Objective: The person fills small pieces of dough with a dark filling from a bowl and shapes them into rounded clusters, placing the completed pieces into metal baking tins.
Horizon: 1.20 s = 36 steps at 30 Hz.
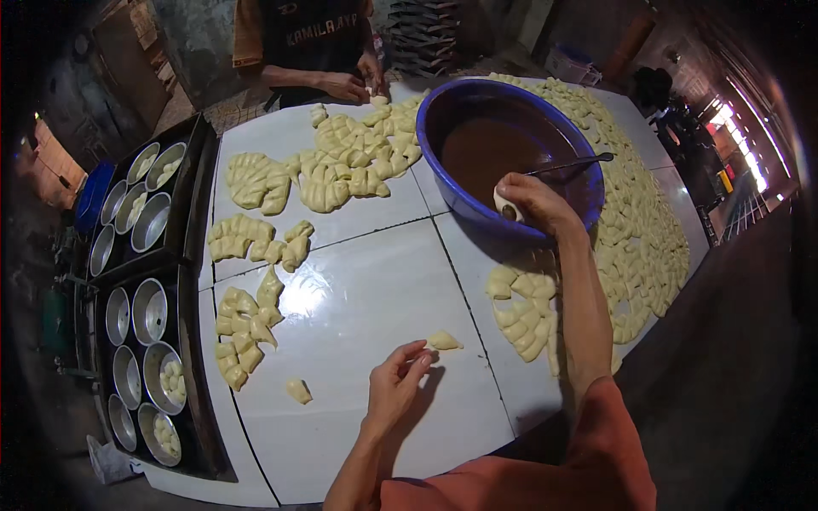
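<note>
My left hand is open above the tiled table, fingertips beside a small pale dough piece. Another small piece lies farther left. My right hand is closed on a pale piece with a dark brown patch at the near rim of a blue basin of brown substance. A dark utensil handle rests across the basin behind that hand; whether my fingers touch it I cannot tell. Clusters of cut dough lie on the left, beyond and right of my right arm.
Two black trays of round tins, some holding dough balls, stand along the left edge. Across the table a co-worker's hands handle a dough piece. Stacked dark racks stand behind; a white bucket is at back right.
</note>
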Each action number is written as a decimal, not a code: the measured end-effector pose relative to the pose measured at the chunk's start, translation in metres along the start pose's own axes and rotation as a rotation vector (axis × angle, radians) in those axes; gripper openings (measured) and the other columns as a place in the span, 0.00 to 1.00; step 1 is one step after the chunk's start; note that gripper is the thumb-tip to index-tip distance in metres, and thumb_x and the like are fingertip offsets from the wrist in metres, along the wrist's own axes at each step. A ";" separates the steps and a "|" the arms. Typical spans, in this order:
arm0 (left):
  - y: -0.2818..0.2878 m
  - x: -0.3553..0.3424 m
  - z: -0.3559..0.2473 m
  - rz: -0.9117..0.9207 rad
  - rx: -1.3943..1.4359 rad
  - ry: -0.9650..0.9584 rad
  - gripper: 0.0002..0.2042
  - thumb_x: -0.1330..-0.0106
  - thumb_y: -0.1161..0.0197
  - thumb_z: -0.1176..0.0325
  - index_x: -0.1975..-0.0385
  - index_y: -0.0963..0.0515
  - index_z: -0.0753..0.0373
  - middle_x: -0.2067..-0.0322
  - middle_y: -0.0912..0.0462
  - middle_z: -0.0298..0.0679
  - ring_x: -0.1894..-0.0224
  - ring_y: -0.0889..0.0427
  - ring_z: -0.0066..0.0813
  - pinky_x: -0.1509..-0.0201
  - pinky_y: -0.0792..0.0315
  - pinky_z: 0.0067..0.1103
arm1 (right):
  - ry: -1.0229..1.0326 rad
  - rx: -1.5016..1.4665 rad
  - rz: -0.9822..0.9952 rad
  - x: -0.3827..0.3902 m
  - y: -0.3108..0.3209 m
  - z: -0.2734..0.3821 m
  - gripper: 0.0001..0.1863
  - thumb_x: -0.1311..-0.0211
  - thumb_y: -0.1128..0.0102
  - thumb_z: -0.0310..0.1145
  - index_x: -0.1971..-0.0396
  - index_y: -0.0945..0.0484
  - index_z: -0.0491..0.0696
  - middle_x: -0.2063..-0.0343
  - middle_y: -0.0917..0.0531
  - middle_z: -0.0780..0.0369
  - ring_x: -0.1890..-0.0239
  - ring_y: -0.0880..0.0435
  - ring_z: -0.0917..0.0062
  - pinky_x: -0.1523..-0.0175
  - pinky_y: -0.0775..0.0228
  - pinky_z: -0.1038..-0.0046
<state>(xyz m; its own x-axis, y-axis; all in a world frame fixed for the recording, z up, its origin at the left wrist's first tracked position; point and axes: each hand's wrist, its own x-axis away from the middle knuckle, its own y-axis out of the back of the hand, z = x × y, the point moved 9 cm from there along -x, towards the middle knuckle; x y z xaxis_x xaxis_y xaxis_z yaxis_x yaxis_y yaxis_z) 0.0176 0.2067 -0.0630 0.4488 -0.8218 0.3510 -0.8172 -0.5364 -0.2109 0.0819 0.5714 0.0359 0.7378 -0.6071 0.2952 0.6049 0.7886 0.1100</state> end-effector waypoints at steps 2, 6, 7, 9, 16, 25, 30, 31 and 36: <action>-0.012 -0.005 -0.026 0.052 -0.062 -0.023 0.18 0.28 0.39 0.64 0.43 0.23 0.66 0.53 0.14 0.42 0.55 0.15 0.26 0.55 0.23 0.20 | 0.058 -0.099 -0.060 0.026 -0.017 0.027 0.07 0.32 0.40 0.36 0.66 0.23 0.50 0.71 0.19 0.68 0.72 0.21 0.85 0.68 0.29 0.82; -0.042 -0.019 -0.053 0.133 0.127 -0.032 0.21 0.26 0.41 0.61 0.41 0.26 0.69 0.49 0.18 0.45 0.47 0.20 0.31 0.44 0.25 0.26 | 0.152 -0.415 -0.022 0.056 -0.069 0.029 0.08 0.31 0.40 0.35 0.62 0.26 0.48 0.70 0.19 0.65 0.71 0.18 0.83 0.66 0.24 0.80; -0.048 -0.024 -0.059 0.140 0.189 -0.039 0.22 0.25 0.43 0.57 0.41 0.26 0.68 0.49 0.18 0.45 0.47 0.20 0.32 0.43 0.26 0.27 | 0.159 -0.525 0.032 0.066 -0.093 0.028 0.08 0.31 0.41 0.35 0.61 0.26 0.47 0.70 0.19 0.64 0.71 0.18 0.83 0.65 0.23 0.80; -0.058 -0.030 -0.064 0.124 0.375 -0.007 0.24 0.25 0.45 0.54 0.41 0.26 0.68 0.49 0.18 0.45 0.47 0.20 0.33 0.43 0.26 0.28 | 0.134 -0.605 0.055 0.083 -0.128 0.004 0.09 0.30 0.41 0.35 0.58 0.27 0.47 0.67 0.19 0.66 0.67 0.18 0.84 0.63 0.24 0.82; 0.011 0.004 -0.036 -0.015 0.749 -0.005 0.17 0.26 0.41 0.60 0.49 0.23 0.69 0.56 0.16 0.42 0.54 0.16 0.30 0.52 0.21 0.24 | 0.040 -0.781 0.111 0.129 -0.225 -0.056 0.09 0.28 0.45 0.31 0.52 0.29 0.48 0.62 0.18 0.63 0.64 0.15 0.83 0.60 0.19 0.81; 0.077 0.038 -0.012 -0.298 0.544 -0.114 0.16 0.32 0.34 0.70 0.49 0.20 0.72 0.61 0.14 0.41 0.61 0.17 0.21 0.55 0.23 0.16 | 0.520 0.217 -0.214 0.172 -0.294 -0.057 0.16 0.42 0.32 0.22 0.53 0.21 0.44 0.44 0.25 0.55 0.45 0.22 0.67 0.43 0.26 0.68; 0.102 0.040 -0.029 -0.299 0.307 -0.187 0.16 0.34 0.32 0.70 0.49 0.21 0.71 0.60 0.15 0.43 0.60 0.16 0.28 0.57 0.20 0.23 | 0.493 0.197 -0.247 0.164 -0.307 -0.055 0.07 0.38 0.33 0.28 0.61 0.16 0.43 0.68 0.17 0.62 0.62 0.21 0.76 0.60 0.29 0.73; 0.101 0.037 -0.026 -0.254 0.405 -0.126 0.17 0.34 0.32 0.69 0.50 0.21 0.72 0.59 0.15 0.43 0.60 0.15 0.29 0.57 0.20 0.22 | 0.491 0.198 -0.247 0.164 -0.307 -0.052 0.07 0.38 0.33 0.28 0.61 0.16 0.43 0.68 0.17 0.62 0.62 0.21 0.76 0.60 0.29 0.73; 0.127 0.036 -0.039 -0.127 0.264 0.087 0.17 0.32 0.33 0.64 0.51 0.21 0.71 0.62 0.15 0.40 0.63 0.17 0.24 0.59 0.21 0.21 | 0.064 -0.217 0.058 0.168 -0.332 -0.070 0.12 0.34 0.36 0.32 0.56 0.17 0.40 0.60 0.18 0.64 0.58 0.20 0.81 0.56 0.26 0.75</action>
<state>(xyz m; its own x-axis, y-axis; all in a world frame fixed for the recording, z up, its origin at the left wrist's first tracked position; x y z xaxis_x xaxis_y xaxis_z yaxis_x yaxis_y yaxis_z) -0.0838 0.1165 -0.0415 0.4997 -0.7313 0.4642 -0.6290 -0.6748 -0.3860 0.0257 0.2004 -0.0178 0.7865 -0.5717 0.2337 0.6060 0.7872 -0.1138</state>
